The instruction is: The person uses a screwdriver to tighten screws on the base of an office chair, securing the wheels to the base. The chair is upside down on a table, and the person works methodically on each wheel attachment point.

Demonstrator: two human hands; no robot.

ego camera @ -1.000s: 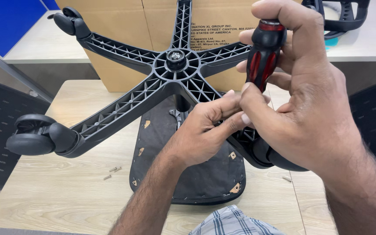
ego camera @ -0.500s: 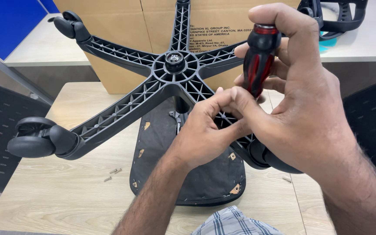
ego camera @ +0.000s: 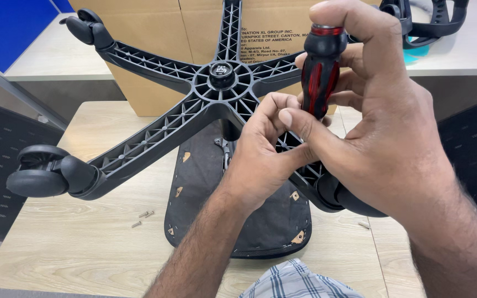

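Gripping the red-and-black plastic screwdriver handle (ego camera: 320, 72) upright in my right hand (ego camera: 382, 138), I pinch my left hand (ego camera: 263, 160) fingers around its hidden shaft, over the black five-armed plastic chair base (ego camera: 194, 105), right of centre.

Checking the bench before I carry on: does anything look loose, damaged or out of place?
Yes. Loose screws lie scattered on the table left of the upturned seat, with another to its right.
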